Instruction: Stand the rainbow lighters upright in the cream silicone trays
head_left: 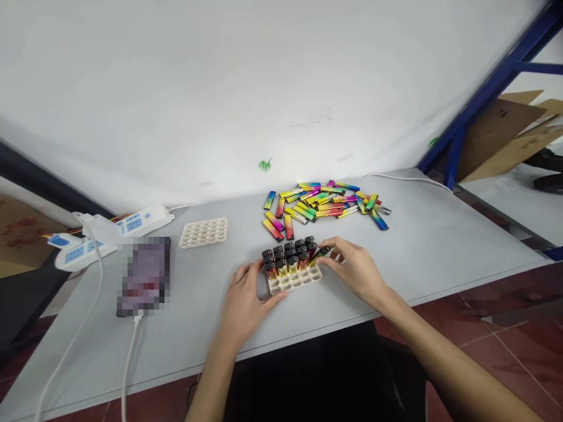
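Note:
A cream tray with oval holes [288,285] lies near the front of the table, its back rows filled with upright black-topped lighters [290,255]. The holes of its front row hold nothing. My left hand [246,299] grips the tray's left end, thumb along the front edge and fingers at the back left corner. At the right end, my right hand [352,266] pinches a yellowish lighter [320,255], tilted over the tray beside the standing ones. Whether its lower end sits in a hole I cannot tell.
Several loose shiny lighters [325,202] lie piled toward the wall. A second cream tray [203,232] is at left. Further left are a phone [145,275] with a white cable and a white power strip [145,220]. A blue metal frame [457,146] and cardboard boxes [501,135] stand at right.

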Available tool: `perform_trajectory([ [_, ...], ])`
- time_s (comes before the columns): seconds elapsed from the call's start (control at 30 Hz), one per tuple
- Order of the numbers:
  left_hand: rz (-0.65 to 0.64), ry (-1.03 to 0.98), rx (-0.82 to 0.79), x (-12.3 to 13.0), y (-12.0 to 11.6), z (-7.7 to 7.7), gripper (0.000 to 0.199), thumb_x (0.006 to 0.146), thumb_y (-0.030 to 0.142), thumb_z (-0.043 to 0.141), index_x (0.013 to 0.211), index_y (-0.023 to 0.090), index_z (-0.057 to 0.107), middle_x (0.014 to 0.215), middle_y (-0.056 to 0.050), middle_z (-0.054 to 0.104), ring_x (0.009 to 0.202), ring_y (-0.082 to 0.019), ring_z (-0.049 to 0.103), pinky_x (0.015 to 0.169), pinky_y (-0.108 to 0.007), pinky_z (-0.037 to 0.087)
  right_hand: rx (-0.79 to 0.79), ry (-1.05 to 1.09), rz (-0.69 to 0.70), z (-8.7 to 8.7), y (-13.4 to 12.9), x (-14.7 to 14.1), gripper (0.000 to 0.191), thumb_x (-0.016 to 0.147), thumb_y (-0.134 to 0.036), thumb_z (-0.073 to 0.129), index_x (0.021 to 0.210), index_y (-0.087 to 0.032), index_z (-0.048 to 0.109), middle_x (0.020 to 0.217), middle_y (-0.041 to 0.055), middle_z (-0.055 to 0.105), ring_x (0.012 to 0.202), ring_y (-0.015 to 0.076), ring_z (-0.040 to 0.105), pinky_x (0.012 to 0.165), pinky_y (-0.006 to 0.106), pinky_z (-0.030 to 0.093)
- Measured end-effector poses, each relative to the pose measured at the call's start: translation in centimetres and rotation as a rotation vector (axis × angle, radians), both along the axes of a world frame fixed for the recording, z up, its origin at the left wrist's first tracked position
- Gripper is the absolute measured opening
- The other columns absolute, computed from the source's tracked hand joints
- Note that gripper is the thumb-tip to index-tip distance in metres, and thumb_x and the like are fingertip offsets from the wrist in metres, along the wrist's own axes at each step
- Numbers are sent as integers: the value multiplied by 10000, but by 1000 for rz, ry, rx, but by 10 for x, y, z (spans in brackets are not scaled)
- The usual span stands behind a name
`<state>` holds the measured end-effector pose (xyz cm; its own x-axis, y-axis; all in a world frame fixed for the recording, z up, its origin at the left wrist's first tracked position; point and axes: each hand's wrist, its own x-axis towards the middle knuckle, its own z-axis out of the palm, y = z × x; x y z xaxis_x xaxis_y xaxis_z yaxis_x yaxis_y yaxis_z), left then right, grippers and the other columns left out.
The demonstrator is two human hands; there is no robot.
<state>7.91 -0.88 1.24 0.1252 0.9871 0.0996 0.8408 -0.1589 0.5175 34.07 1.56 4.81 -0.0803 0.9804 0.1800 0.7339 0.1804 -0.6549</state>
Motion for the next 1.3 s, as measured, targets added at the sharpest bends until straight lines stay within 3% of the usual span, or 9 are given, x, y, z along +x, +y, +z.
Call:
perform_trajectory([
  [0.27, -12, 12, 14, -1, 1, -1, 738, 789, 614, 661, 1382, 240, 429, 1224, -84, 573, 1168, -306, 528, 987, -475, 466, 116, -393, -14, 1, -13, -19, 304, 969, -369, 545, 1221, -225, 633, 1018, 62, 725, 760, 212, 689, 562, 310, 419],
  [0.4, -5, 25, 15, -1, 0, -2, 750, 788, 604, 664, 1390, 225, 426, 1233, -95, 576, 1178, -314, 535, 989, -486, 471, 16, -383, 18, -3, -17, -26, 384, 993, -438, 470, 1248, -197, 627, 1032, 84, 717, 803, 225, 693, 573, 311, 424],
  [0.5, -1, 20, 13, -1, 0, -1, 737, 791, 593, 664, 1386, 224, 433, 1232, -90, 584, 1186, -312, 537, 999, -482, 470, -27, -250, 3, -3, -5, -14, 490, 1025, -514, 298, 1203, -225, 652, 1085, 77, 713, 873, 225, 685, 671, 315, 452],
  [0.6, 9, 12, -3, -2, 1, 0, 745, 786, 600, 664, 1383, 217, 437, 1259, -94, 576, 1216, -320, 522, 1011, -485, 464, -27, -180, -224, -2, 29, 16, 616, 1028, -534, 165, 1050, -216, 692, 998, 94, 717, 924, 251, 660, 741, 335, 444],
  [0.77, 9, 9, -19, -1, 1, 0, 747, 780, 606, 665, 1372, 208, 443, 1268, -100, 567, 1222, -325, 518, 1026, -495, 452, 98, -428, -696, -13, 97, 73, 514, 932, -527, 472, 1195, -110, 618, 1161, 217, 635, 1098, 363, 557, 902, 459, 394],
  [0.93, 20, 24, -9, -1, 0, -1, 739, 779, 597, 674, 1367, 213, 445, 1262, -97, 568, 1205, -311, 532, 1023, -482, 458, 100, -467, -801, -32, 115, 96, 429, 852, -429, 594, 1090, -73, 615, 1073, 222, 664, 1080, 383, 535, 917, 501, 385],
  [1.1, 20, 40, -25, -1, 0, 0, 777, 770, 619, 674, 1374, 191, 440, 1249, -105, 574, 1206, -313, 534, 1019, -476, 465, 345, -193, -768, -35, 112, 108, 369, 807, -268, 611, 1156, -155, 575, 1059, 132, 666, 1116, 315, 517, 962, 496, 402],
  [1.2, 31, 43, -22, -2, 1, -2, 781, 762, 641, 668, 1364, 193, 451, 1251, -108, 574, 1197, -317, 539, 1012, -486, 471, 486, 224, -653, -34, 113, 110, 441, 838, -338, 610, 1242, -187, 518, 1075, 92, 631, 1022, 232, 587, 896, 415, 499],
  [1.3, 29, 54, -8, -3, 1, -5, 796, 769, 649, 653, 1383, 190, 441, 1246, -114, 575, 1203, -330, 534, 1002, -500, 477, 475, 644, -591, -34, 114, 103, 418, 858, -456, 599, 1189, -207, 545, 1054, 65, 597, 888, 181, 649, 801, 370, 565],
])
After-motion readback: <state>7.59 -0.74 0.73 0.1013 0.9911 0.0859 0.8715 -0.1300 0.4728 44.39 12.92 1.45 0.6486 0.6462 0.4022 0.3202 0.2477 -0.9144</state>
